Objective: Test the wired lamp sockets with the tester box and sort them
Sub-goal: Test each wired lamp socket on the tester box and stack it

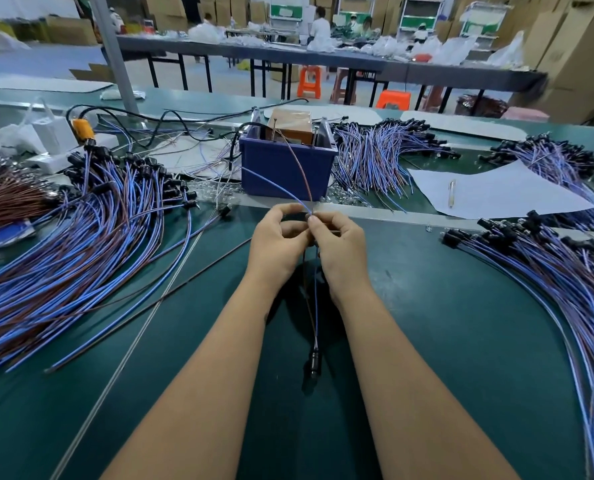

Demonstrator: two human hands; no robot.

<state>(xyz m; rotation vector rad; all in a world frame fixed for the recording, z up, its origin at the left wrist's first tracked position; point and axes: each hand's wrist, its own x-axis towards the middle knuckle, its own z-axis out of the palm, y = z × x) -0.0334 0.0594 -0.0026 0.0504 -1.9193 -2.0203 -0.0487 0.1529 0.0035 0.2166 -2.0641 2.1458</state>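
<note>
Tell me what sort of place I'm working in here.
Most likely a factory assembly floor: heaps of wired lamp sockets cover the green bench, long work tables run behind, and stacked cardboard cartons line the wall.

A factory assembly hall — long worktables [323, 60], stacked cartons [565, 46], heaped wired sockets [81, 216]

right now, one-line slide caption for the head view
Both hands pinch one socket's wires before the blue tester box.
</note>
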